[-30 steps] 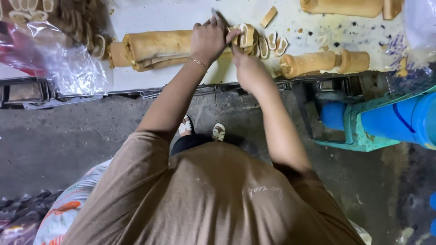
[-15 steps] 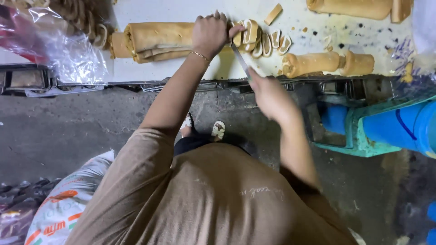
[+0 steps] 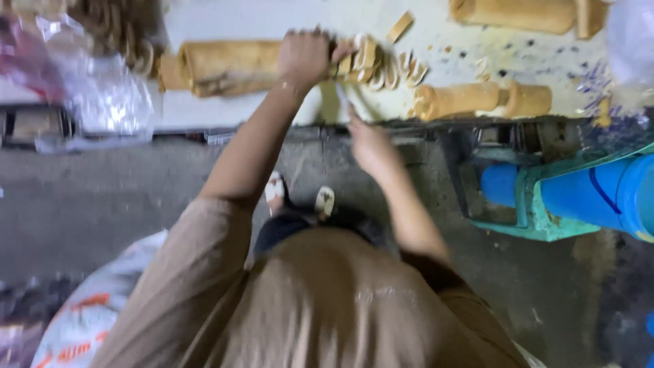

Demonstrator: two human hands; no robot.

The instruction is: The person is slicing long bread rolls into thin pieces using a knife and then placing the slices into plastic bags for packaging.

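Left hand [image 3: 304, 56] is clamped down over the long tan roll [image 3: 231, 67], fingers curled around its cut end, pinning it to the white table [image 3: 225, 17]. Right hand [image 3: 368, 146] sits nearer the body, closed around a knife [image 3: 343, 99], blade tip pointing up toward the roll; the frame is blurred, so the blade's edge is hard to make out. Just right of the left hand lies a fan of cut slices [image 3: 381, 65]. Further right rests a shorter roll [image 3: 477, 99]. This looks like the slicing step, between strokes. Next cut calls for the blade set square just beside the left fingertips, roll held firm
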